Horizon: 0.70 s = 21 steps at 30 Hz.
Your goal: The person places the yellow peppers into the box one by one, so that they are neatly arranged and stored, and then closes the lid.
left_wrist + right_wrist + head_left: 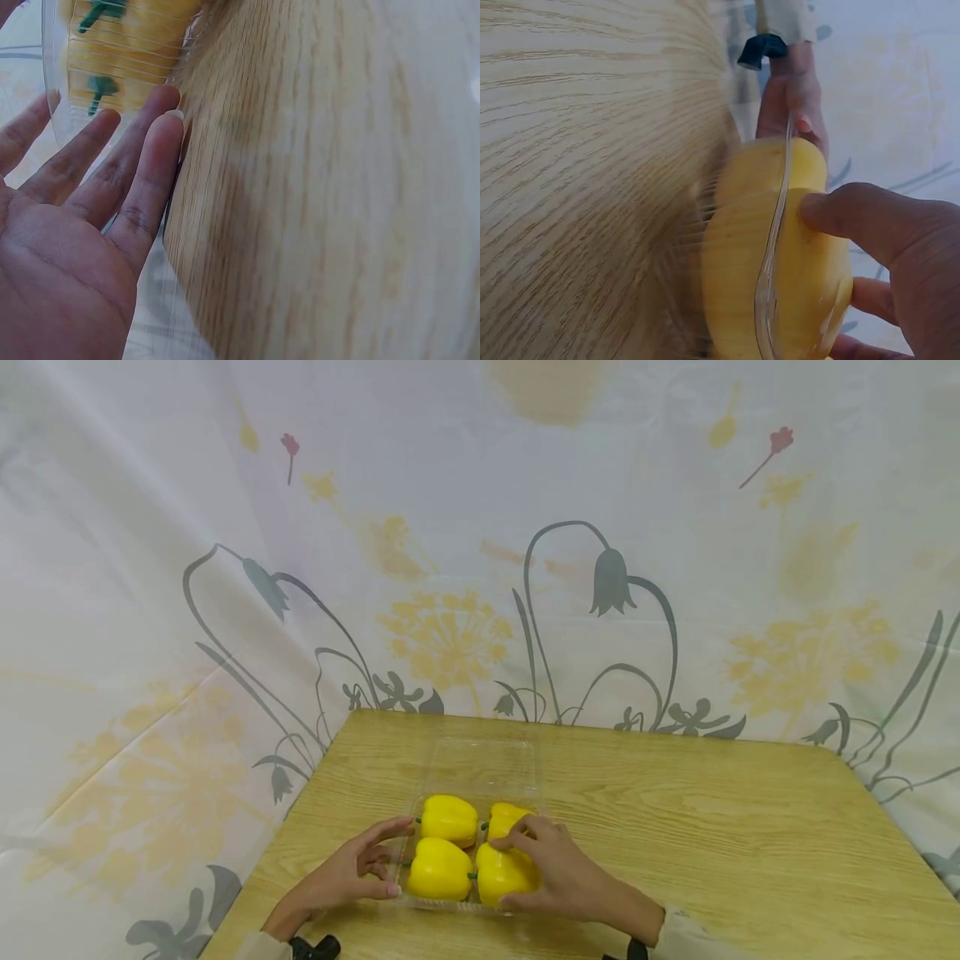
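Note:
A clear plastic clamshell box [450,907] lies on the table with its see-through lid [483,766] folded back. Inside are yellow bell peppers with green stems: back left [448,818], back right [507,816], front left [437,870] and front right [501,878]. My right hand [567,874] holds the front right pepper, thumb at its near side and fingers over its top; the right wrist view shows the thumb [829,212] pressed on it. At the box's left side is my left hand [348,870], its fingers [154,161] extended along the clear wall.
The wood-grain table [712,827] stretches away to the right and behind the box. A white curtain [450,552] with printed flowers hangs along the table's back and left edges. Dark straps [315,947] circle both wrists.

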{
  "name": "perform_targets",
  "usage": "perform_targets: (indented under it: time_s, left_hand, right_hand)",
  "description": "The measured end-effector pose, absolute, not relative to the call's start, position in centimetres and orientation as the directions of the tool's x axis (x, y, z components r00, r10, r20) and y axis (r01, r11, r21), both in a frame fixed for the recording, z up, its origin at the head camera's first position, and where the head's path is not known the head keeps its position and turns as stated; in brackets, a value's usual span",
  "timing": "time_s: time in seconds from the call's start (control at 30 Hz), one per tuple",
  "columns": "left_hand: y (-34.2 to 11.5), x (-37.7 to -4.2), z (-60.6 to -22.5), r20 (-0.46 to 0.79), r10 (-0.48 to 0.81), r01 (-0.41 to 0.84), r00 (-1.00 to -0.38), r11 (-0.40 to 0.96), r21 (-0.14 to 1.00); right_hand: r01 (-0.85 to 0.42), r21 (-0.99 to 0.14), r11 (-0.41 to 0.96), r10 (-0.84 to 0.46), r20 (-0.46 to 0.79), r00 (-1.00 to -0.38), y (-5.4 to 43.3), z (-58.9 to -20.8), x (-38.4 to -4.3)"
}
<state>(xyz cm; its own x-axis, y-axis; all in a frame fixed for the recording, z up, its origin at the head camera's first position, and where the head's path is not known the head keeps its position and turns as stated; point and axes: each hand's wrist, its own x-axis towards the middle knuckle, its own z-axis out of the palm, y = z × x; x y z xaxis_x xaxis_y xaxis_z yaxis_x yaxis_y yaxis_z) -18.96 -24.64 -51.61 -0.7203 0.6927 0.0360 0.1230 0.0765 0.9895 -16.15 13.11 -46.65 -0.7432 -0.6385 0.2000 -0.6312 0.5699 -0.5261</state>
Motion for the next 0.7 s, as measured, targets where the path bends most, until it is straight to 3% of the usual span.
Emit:
perform_targets:
  time_s: [0.7]
  left_hand:
    - [-24.48,-18.90,-51.37,0.030,0.691,0.126,-0.722,0.089,0.988]
  right_hand:
    - [-0.688,-0.462,0.559,-0.671,0.235,-0.703,13.25,-47.17,-16.03]
